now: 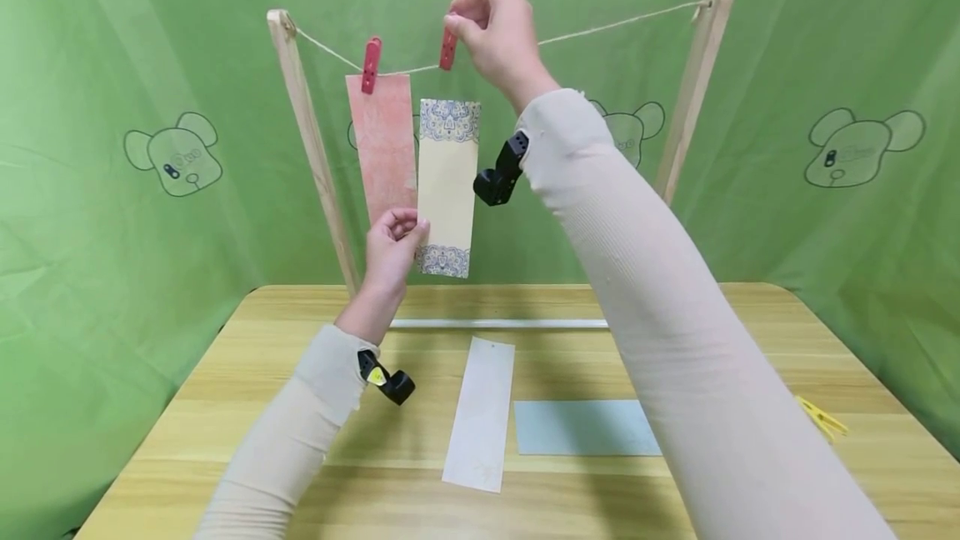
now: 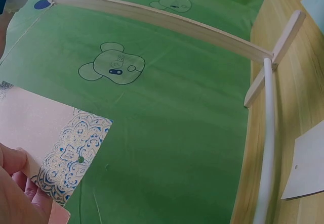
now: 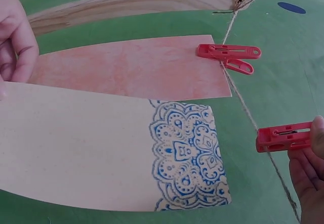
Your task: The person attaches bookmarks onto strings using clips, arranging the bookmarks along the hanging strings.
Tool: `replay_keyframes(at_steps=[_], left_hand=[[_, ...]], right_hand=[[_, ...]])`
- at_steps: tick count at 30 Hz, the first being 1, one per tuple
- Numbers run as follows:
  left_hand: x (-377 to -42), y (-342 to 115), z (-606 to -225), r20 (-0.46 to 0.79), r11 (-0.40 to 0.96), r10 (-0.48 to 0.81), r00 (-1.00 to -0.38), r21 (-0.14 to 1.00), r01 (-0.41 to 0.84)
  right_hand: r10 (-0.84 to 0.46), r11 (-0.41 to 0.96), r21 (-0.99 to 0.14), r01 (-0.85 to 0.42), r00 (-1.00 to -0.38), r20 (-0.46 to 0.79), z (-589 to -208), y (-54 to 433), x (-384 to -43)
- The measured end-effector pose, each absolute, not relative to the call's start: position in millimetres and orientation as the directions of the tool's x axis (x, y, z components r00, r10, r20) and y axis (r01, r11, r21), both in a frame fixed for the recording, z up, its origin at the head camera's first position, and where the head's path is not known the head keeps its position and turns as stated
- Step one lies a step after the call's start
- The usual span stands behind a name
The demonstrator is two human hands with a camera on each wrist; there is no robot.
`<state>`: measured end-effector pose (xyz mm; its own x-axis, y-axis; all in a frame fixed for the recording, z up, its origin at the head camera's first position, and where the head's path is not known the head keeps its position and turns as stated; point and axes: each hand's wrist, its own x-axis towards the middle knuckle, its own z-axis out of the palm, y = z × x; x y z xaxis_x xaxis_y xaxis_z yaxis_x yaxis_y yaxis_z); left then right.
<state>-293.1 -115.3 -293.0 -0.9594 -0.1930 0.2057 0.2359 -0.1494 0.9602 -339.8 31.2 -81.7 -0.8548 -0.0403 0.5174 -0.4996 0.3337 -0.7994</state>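
Note:
My left hand [image 1: 393,244] pinches the lower left edge of a cream paper card [image 1: 447,190] with blue lace patterns at both ends. The card stands upright just under the string [image 1: 408,70], its top apart from it. My right hand [image 1: 498,27] pinches a red clothespin [image 1: 447,47] at the string; in the right wrist view that clothespin [image 3: 283,137] overlaps the string, a gap away from the card. To the left, another red clothespin [image 1: 371,65] holds a pink card [image 1: 382,144] on the string. The pink card's lower end is partly hidden behind my left hand.
Two wooden posts [image 1: 307,132] [image 1: 697,90] carry the string, with a white rod [image 1: 498,323] low between them. On the wooden table [image 1: 225,390] lie a white card [image 1: 480,415], a light blue card [image 1: 585,427] partly behind my right sleeve, and a yellow clothespin [image 1: 821,417].

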Motion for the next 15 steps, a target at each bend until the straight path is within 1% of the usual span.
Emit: replay_keyframes(at_steps=[15], left_hand=[[-296.6, -115.5, -294.1, 0.228, -0.181, -0.206, -0.951, 0.947, 0.266]], right_hand=[[-0.086, 0.374, -0.796, -0.477, -0.872, 0.482, -86.1, 36.3, -339.3]])
